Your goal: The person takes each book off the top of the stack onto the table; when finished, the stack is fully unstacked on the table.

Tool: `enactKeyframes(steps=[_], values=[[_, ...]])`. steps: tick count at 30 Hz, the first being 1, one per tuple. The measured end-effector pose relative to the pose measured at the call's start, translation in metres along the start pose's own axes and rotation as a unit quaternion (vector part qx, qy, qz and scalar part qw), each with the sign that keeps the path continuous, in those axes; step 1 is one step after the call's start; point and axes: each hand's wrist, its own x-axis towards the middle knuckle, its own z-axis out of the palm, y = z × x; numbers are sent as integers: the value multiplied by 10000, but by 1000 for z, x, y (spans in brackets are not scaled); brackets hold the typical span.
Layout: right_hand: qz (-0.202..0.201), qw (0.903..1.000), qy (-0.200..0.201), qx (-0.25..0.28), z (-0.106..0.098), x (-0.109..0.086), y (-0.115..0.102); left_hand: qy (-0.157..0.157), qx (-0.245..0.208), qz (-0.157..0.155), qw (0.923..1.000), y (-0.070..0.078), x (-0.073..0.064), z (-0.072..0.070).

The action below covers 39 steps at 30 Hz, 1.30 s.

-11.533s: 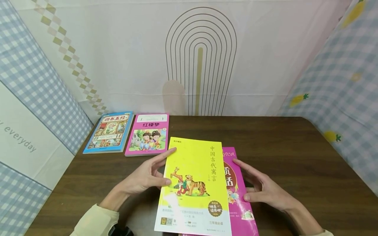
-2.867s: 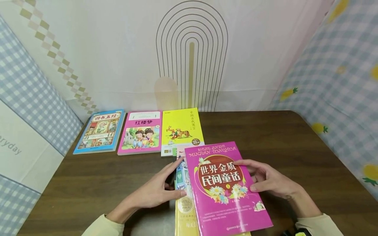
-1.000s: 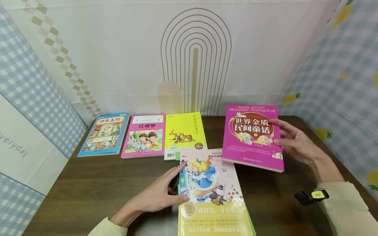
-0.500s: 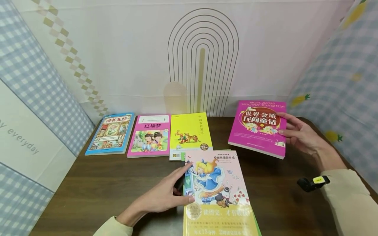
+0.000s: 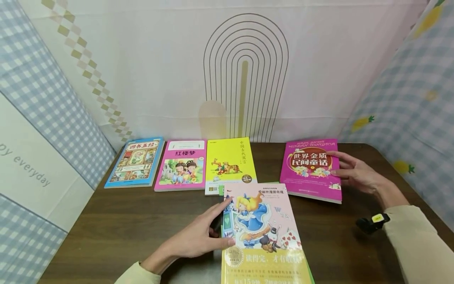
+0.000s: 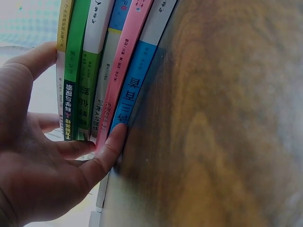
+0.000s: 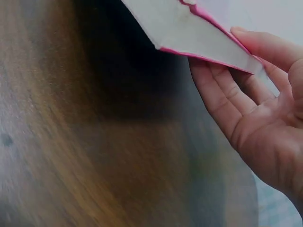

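My right hand (image 5: 361, 175) grips the right edge of a magenta paperback book (image 5: 312, 183) at the back right. Its white page edge shows in the right wrist view, with fingers beneath, and it is held tilted above the table. At the front, my left hand (image 5: 193, 236) holds the left side of a stack of books. On top lies a pink and yellow book (image 5: 262, 221) with a girl in a blue dress. Several coloured spines, such as a green spine (image 6: 78, 61) and a blue spine (image 6: 135, 80), lie between thumb and fingers in the left wrist view.
Along the back of the dark wooden table (image 5: 142, 221) lie a blue book (image 5: 136, 161), a pink book (image 5: 181, 165) and a yellow book (image 5: 228, 157). The stack overlaps the yellow book's lower edge. A patterned curtain (image 5: 159, 71) hangs behind.
The yellow book moved to the back row. The magenta book left the stack, went back and right in my right hand, and has now come lower. The pink and yellow book is uncovered.
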Motion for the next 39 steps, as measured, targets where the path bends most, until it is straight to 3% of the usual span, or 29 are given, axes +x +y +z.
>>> enactKeyframes(steps=[7, 16, 25, 39], values=[[213, 9980, -123, -577, 10, 18, -3, -1, -22, 17, 10000, 0, 0, 0], [410, 9966, -429, -579, 16, 32, -2, -14, -8, -10, 10000, -1, -3, 1], [443, 9955, -561, -629, 30, 51, -15, 8, 30, -54, 10000, -1, 0, 0], [483, 9923, -864, -746, 26, 60, -11, -26, -7, 66, 10000, -3, 0, 0]])
